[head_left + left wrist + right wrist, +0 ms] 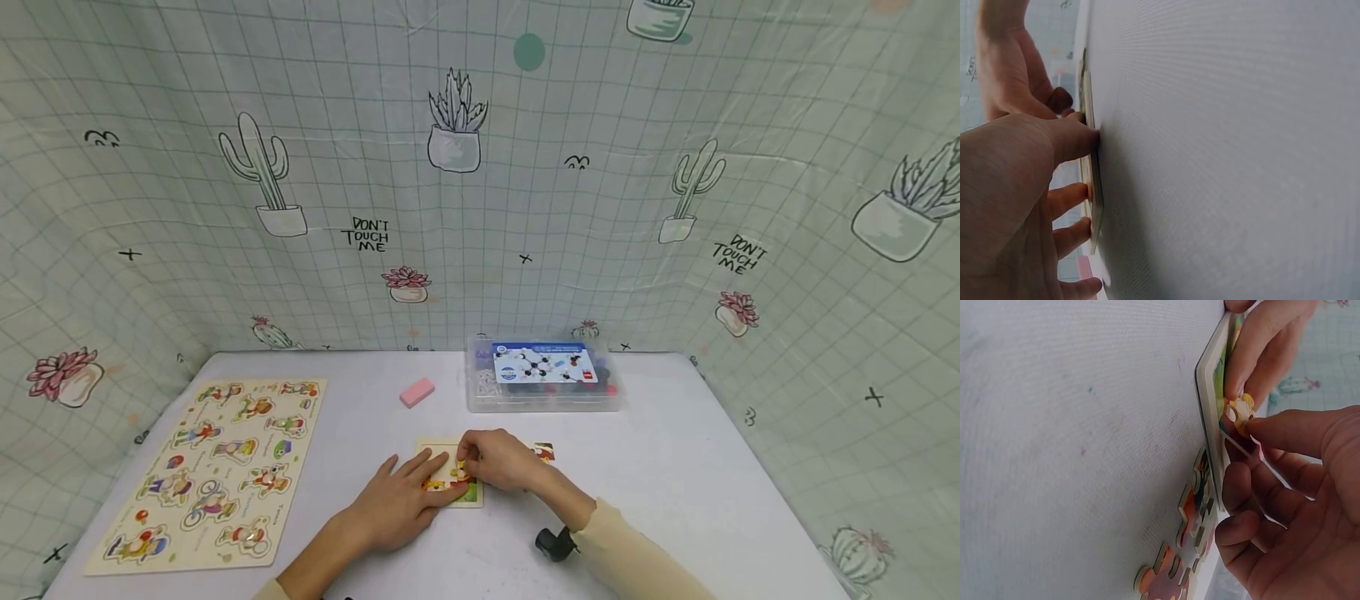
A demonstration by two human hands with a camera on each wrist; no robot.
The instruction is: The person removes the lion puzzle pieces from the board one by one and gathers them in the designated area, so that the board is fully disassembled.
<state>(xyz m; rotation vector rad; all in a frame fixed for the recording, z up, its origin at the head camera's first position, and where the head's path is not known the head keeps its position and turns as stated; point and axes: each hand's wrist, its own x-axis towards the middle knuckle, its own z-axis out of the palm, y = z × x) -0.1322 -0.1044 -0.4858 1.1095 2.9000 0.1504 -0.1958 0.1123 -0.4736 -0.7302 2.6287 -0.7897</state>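
A small jigsaw puzzle board (pixel 472 503) lies flat at the front middle of the table, with some picture pieces in it. My left hand (pixel 401 504) is spread over its left side, fingers extended; in the left wrist view the thumb and fingertips touch the board's edge (pixel 1089 94). Over the board's right side, my right hand (pixel 501 458) pinches a yellow and white puzzle piece (pixel 1242 412) between thumb and fingers. That piece is low against the board, partly hidden by the fingers. Loose puzzle pieces (pixel 1163 575) lie on the table right of the board.
At the left lies a large wooden picture board (pixel 221 475) with several figures. Behind the hands are a pink block (pixel 417 392) and a clear plastic case (pixel 545 400) with a molecule label. A small black object (pixel 553 544) is by the right sleeve. Printed cloth hangs around the table.
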